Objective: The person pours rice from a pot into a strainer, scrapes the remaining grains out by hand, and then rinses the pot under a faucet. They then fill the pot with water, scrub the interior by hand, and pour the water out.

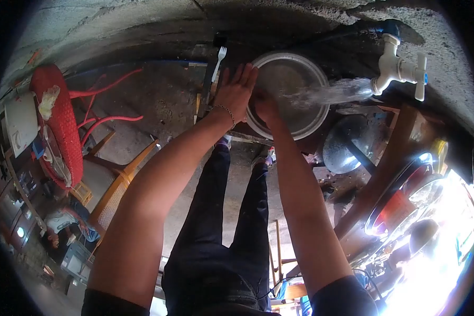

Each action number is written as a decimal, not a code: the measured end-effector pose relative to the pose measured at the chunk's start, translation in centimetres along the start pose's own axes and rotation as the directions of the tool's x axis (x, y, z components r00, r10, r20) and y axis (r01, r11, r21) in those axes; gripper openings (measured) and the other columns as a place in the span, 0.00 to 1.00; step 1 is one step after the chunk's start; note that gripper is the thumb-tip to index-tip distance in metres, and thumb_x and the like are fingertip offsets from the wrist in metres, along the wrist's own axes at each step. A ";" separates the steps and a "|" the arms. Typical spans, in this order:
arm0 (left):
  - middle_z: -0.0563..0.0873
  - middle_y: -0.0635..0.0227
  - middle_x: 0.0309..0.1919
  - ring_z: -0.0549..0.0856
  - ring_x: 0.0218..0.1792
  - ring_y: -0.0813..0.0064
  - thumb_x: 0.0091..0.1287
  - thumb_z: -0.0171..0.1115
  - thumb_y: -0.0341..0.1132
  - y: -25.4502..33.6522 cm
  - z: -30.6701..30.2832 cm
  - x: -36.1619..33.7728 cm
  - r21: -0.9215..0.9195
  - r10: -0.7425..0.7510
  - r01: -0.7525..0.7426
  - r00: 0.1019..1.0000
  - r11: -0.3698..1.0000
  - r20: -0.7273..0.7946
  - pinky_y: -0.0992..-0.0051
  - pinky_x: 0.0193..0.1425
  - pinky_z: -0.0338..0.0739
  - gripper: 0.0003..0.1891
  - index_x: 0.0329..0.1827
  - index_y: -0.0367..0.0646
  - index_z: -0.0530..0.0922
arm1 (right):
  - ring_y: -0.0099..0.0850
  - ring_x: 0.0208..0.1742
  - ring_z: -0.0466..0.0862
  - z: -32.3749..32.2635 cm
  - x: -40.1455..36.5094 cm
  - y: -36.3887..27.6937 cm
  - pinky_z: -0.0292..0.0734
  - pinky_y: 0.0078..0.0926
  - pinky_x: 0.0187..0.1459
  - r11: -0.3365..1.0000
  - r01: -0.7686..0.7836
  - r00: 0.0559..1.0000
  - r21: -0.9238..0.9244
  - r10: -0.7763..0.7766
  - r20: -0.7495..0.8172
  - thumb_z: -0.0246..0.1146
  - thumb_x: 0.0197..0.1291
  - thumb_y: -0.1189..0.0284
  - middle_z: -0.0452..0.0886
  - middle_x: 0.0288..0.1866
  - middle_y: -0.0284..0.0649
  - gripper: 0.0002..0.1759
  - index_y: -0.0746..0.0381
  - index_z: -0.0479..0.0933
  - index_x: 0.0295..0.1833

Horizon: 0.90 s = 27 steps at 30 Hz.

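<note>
A: Far left?
B: One red chair (63, 126), legs turned toward the work, well apart from it. No risk apparent.

A: Next?
B: One white fork (219, 59), tines upward, just beside the fingers. Judged liable to be knocked, should the hand swing outward.

A: Left hand (238, 90)?
B: One, bracelet (225, 114) at the wrist; fingers straight, side by side, laid flat at the tub's left rim. Nothing seen gripped. Whether the palm bore on the rim could not be told. Possible fault: a slip, if the skin was wet.

A: Right hand (266, 109)?
B: One, reaching over the near-left rim; fingers lost in shadow. Whether they pinched anything could not be told. Possible fault: a downward pull there might have tipped the tub.

A: The tub (313, 129)?
B: One, round, pale-rimmed, between the hands and the tap. Depth of water unclear. Possible fault: overflow, if the flow ran on unchecked.

A: Water (347, 90)?
B: One stream, entering over the right side. Splashing likely, from its force; a shifted tub might have let it miss.

A: Far right?
B: One white tap (392, 63), running, its handle (421, 76) away from both hands. Likely cause of any late shut-off: that reach.
</note>
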State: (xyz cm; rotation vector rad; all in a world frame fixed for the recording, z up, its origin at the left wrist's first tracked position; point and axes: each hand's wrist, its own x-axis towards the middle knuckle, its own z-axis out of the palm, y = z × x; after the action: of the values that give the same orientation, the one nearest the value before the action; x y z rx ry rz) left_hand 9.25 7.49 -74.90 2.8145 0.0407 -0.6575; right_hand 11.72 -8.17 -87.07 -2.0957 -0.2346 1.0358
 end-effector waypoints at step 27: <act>0.58 0.56 0.85 0.59 0.84 0.58 0.37 0.90 0.46 0.2 -1.4 -0.1 0.047 0.001 -0.004 0.999 0.999 0.051 0.43 0.85 0.52 0.71 0.86 0.41 0.51 | 0.56 0.88 0.44 -8.4 -11.2 -5.2 0.35 0.60 0.84 0.414 -0.334 0.938 -0.847 0.238 -0.253 0.60 0.65 0.42 0.56 0.86 0.54 0.48 0.65 0.65 0.81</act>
State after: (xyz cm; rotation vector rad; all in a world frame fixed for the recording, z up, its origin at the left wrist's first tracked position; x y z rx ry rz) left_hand 9.77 7.64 -73.63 2.8409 0.0123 -0.7386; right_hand 11.48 -14.56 -73.54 -3.2498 -0.4513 1.1318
